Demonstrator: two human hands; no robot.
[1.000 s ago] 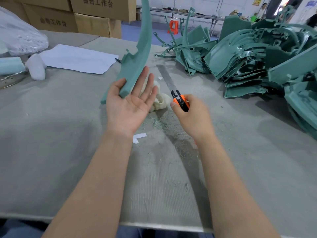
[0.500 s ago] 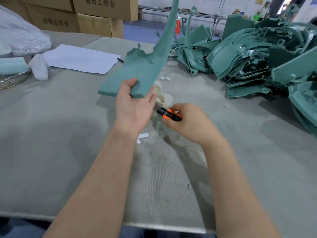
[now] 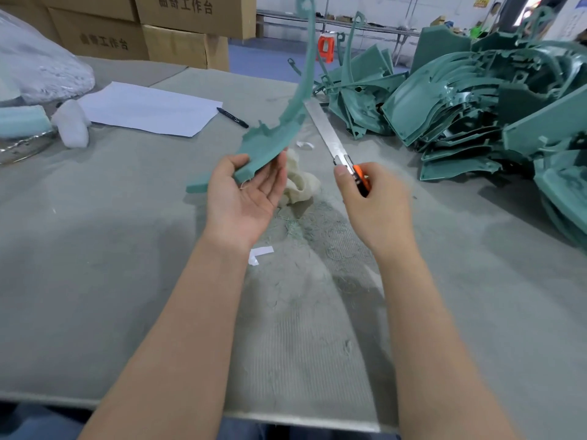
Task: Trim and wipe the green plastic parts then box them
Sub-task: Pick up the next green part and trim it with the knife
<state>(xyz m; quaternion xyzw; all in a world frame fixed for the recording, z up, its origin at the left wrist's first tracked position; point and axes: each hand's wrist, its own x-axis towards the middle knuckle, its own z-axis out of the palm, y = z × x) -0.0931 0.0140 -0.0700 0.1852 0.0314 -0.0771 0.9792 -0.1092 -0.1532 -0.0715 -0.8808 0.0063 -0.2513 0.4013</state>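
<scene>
A long curved green plastic part (image 3: 270, 144) stands above the table, its thin end rising toward the top of the view. My left hand (image 3: 244, 198), palm up, holds its broad lower end between thumb and fingers. To the right, my right hand (image 3: 374, 201) grips an orange utility knife (image 3: 360, 177). Its long steel blade (image 3: 324, 134) is extended and points up and left, close beside the part's right edge. A crumpled cream cloth (image 3: 301, 185) lies on the table between and behind my hands.
A big pile of green plastic parts (image 3: 460, 103) fills the right side of the grey table (image 3: 95, 249). A white sheet of paper (image 3: 149, 108) and a black marker (image 3: 232, 117) lie far left of centre. Cardboard boxes (image 3: 178, 42) stand behind; green shavings lie near a white scrap (image 3: 260, 252).
My left hand has turned the part so its broad end lies lower and flatter. My right hand has swung the knife so its blade now points up beside the part.
</scene>
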